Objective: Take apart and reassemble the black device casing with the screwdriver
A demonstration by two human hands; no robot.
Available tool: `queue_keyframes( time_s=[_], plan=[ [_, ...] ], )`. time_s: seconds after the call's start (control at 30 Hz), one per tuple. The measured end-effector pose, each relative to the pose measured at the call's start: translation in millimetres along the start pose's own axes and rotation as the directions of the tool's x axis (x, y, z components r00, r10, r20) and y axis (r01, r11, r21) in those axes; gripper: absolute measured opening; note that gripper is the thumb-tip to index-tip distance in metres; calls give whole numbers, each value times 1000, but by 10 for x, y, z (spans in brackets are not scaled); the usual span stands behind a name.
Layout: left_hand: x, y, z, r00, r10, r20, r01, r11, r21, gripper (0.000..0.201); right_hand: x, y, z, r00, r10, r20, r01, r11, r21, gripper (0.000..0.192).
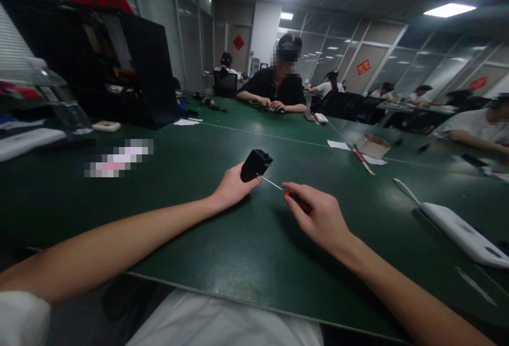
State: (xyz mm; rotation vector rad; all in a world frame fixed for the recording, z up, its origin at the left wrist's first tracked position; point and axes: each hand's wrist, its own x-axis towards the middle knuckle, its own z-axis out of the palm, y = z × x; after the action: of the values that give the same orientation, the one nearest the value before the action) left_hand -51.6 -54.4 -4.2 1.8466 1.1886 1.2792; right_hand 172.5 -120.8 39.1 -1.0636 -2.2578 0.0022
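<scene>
My left hand is closed around a small black box-shaped device, held tilted just above the green tabletop. A small tab sticks out at the top right of the device. In my right hand is a screwdriver with a red and black handle, gripped between thumb and fingers. Its thin metal shaft points up and left, and the tip meets the near right side of the device, close to my left thumb. Whether the tip sits in a screw is too small to tell.
The green table spans the view. On the right lie a white power bank, a cardboard box and a red pen-like stick. A plastic bottle and a large black monitor stand left. A person works opposite.
</scene>
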Motion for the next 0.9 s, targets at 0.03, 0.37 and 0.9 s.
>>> queue_keyframes(
  time_s=[0.03, 0.37, 0.9],
  plan=[
    [-1, -4, 1, 1000, 1, -1, -1, 1000, 0, 33, 1, 0, -3, 1000, -8, 6, 8, 1000, 2, 28],
    [3, 5, -6, 1000, 27, 5, -27, 999, 40, 36, 55, -30, -38, 999, 42, -7, -41, 997, 64, 23],
    [-4, -19, 8, 998, 69, -9, -68, 995, 79, 36, 44, -18, -87, 997, 39, -65, -40, 999, -8, 25]
  ],
)
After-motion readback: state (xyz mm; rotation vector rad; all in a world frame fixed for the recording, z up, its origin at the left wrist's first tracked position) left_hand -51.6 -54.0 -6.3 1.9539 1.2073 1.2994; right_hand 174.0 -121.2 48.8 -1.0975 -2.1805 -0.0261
